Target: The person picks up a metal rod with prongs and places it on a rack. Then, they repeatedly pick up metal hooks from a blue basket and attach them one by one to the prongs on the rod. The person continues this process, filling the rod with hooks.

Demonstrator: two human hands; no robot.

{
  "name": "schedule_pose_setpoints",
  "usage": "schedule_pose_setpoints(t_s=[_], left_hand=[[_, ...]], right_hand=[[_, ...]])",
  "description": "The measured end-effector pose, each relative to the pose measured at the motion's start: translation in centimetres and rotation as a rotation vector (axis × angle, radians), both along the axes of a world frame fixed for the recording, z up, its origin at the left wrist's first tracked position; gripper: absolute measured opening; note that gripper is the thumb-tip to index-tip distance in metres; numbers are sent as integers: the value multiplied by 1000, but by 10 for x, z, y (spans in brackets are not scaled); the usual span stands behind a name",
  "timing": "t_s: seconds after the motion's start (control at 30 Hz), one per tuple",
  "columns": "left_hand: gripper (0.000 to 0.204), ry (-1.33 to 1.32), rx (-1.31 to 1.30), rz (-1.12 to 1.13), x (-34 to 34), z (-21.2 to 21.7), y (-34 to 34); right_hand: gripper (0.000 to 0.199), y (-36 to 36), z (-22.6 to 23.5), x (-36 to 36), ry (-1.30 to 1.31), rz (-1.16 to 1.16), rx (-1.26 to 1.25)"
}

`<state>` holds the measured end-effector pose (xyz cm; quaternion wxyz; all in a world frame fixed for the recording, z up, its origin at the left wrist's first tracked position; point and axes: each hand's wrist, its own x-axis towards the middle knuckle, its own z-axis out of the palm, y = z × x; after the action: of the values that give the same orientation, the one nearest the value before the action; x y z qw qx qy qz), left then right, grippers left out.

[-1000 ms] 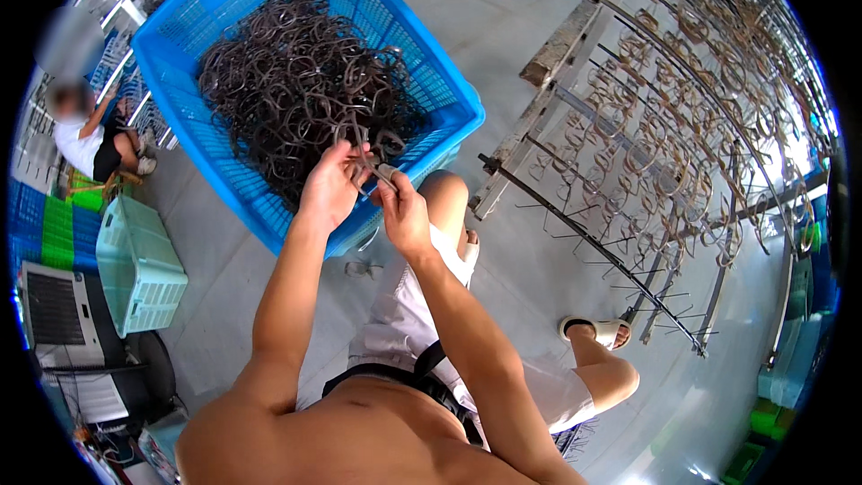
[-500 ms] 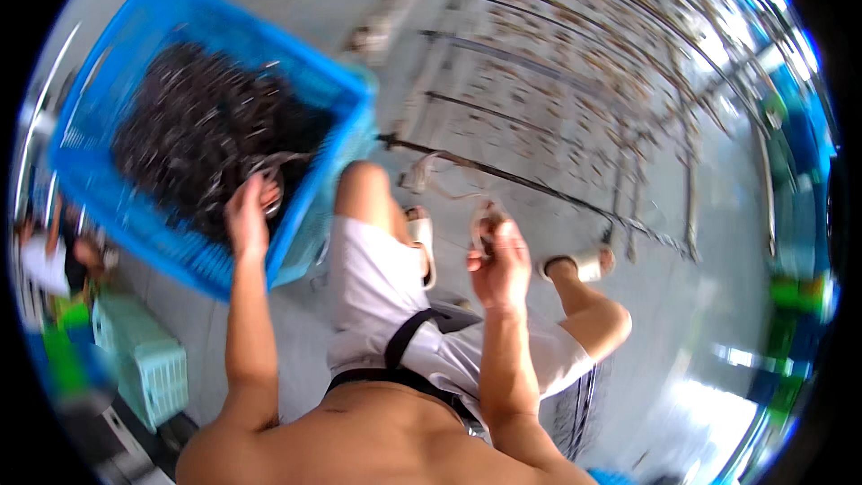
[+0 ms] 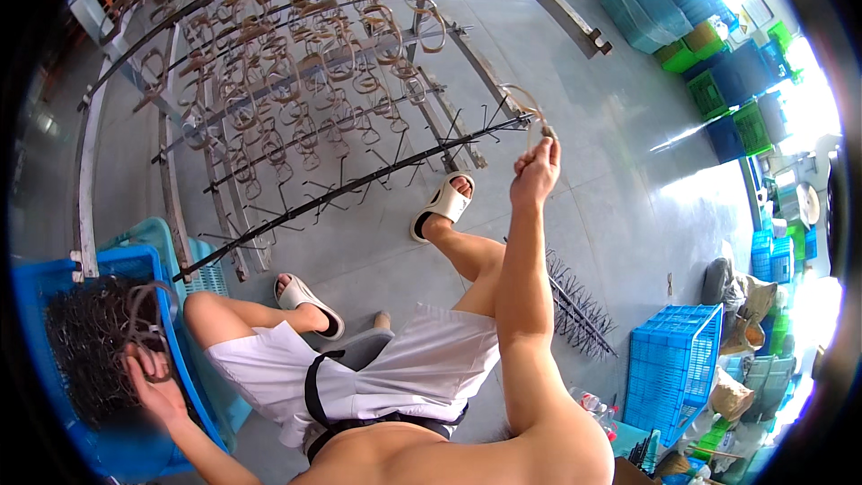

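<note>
My right hand reaches forward, its fingers pinched on a thin brown looped piece. That piece is at the right end of a black bar with many small hooks; whether it touches a hook I cannot tell. Over the blue basket at the lower left, my left hand has its fingers curled round another thin brown loop. A tangled heap of dark, thin pieces lies in the basket.
A metal rack ahead carries rows of hanging brown looped pieces. A hooked bar lies on the floor to my right, near a blue crate. A light teal crate adjoins the basket. Coloured bins line the far right.
The view has turned right, so the basket sits lower left. My right hand has moved from my lap out to the bar's end. My left hand remains at the basket, with a loop now plain in it.
</note>
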<state>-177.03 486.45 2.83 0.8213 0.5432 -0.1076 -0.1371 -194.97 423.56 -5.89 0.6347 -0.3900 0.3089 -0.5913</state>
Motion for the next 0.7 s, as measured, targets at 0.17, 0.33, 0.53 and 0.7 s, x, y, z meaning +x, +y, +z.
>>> schedule_pose_setpoints(t_s=[0.17, 0.33, 0.53, 0.7], left_hand=[[19, 42, 164, -161, -34, -3, -75], [26, 139, 70, -396, -53, -20, -131], [24, 162, 24, -525, -57, -32, -172], [26, 176, 49, -498, -55, -31, -189]], right_hand=[[12, -3, -5, 16, 30, 155, 17], [12, -2, -4, 21, 8, 76, 62], [12, -1, -12, 24, -122, 108, 120], [12, 6, -6, 26, -129, 119, 73]])
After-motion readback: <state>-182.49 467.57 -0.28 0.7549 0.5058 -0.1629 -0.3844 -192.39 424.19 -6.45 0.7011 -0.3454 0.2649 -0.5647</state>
